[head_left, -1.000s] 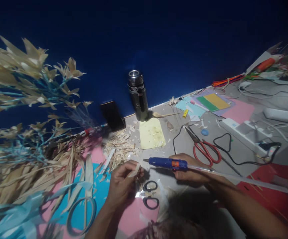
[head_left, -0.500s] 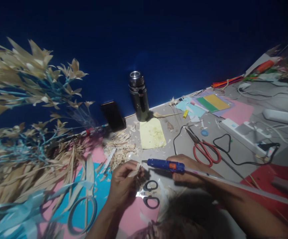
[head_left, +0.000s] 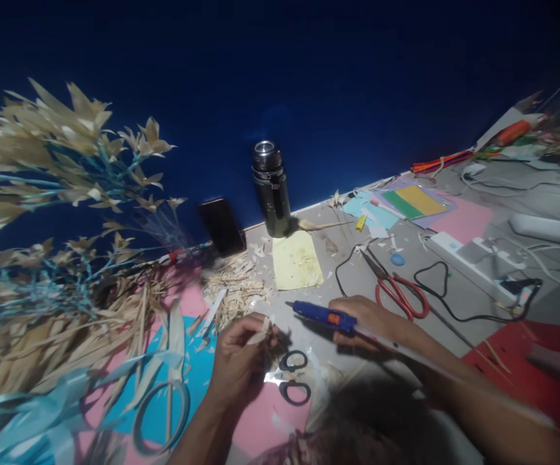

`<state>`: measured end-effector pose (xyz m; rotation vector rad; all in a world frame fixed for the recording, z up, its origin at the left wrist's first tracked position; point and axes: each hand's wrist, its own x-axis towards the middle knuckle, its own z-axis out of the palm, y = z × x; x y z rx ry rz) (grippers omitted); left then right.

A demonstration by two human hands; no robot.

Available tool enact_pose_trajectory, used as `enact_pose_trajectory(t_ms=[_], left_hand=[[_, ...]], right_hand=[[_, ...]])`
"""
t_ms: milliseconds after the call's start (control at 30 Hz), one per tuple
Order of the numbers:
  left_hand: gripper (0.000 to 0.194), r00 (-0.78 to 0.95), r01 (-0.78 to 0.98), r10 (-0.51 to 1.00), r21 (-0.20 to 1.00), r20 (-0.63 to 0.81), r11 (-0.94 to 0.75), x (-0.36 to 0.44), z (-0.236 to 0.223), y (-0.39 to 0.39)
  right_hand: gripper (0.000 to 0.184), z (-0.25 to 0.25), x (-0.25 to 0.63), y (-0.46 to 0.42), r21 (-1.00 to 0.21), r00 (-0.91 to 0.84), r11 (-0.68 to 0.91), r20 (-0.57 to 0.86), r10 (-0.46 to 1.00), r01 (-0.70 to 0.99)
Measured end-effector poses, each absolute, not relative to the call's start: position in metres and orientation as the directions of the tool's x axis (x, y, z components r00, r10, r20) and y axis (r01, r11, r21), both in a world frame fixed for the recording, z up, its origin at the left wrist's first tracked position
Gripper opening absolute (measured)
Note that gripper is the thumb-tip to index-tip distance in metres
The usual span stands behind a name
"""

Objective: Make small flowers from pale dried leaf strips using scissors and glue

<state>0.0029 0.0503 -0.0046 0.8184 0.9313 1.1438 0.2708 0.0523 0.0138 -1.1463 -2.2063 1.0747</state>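
My left hand (head_left: 241,349) pinches a small pale piece of dried husk (head_left: 260,332) between thumb and fingertips. Wrapped round a blue glue gun (head_left: 321,314) is my right hand (head_left: 364,323); a long clear glue stick (head_left: 420,358) sticks out of its back end. The gun's dark nozzle points left, a short distance from the husk piece and apart from it. Black-handled scissors (head_left: 294,381) lie just right of my left hand, their blades hidden. Red-handled scissors (head_left: 396,290) rest on the floor beyond my right hand.
A dark flask (head_left: 272,200) stands against the blue wall by a phone (head_left: 221,226). A yellow sheet (head_left: 296,261) lies before it. Husk flowers (head_left: 81,148), husk strips (head_left: 42,349) and a tape roll (head_left: 161,420) fill the left. A power strip (head_left: 478,268) with cables is on the right.
The glue gun's nozzle came left to the husk piece, then swung up and away from it. The glue stick's rear end has tilted downward. My left hand has barely moved.
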Motion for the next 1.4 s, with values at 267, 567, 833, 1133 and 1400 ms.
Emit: enact_pose_trajectory(t_ms=[267, 567, 833, 1133, 1400], left_hand=[[0.029, 0.122, -0.352, 0.953, 0.886, -0.277, 0.303, 0.001, -0.002, 0.05], [0.025, 0.081, -0.354, 0.971, 0.904, -0.226, 0.24, 0.008, 0.005, 0.043], [0.022, 0.105, 0.072, 0.925, 0.925, 0.365, -0.373, 0.01, 0.009, 0.036], [0.023, 0.109, 0.144, 0.903, 0.892, 0.415, -0.428, 0.015, 0.016, 0.034], [0.018, 0.205, 0.233, 0.878, 0.849, 0.433, -0.474, 0.007, 0.018, 0.038]], right_hand=[[0.017, 0.006, 0.27, 0.065, -0.305, -0.486, 0.437, -0.103, 0.868, 0.846], [0.019, 0.009, 0.25, 0.047, -0.581, -0.314, 0.37, 0.199, 0.928, 0.725], [0.025, 0.005, 0.169, 0.022, -0.916, -0.037, -0.171, -0.169, 0.985, -0.362], [0.031, 0.005, 0.162, 0.025, -0.813, -0.069, -0.264, -0.268, 0.961, -0.519], [0.019, 0.026, 0.194, 0.035, -0.999, 0.039, 0.01, 0.008, 0.999, -0.051]])
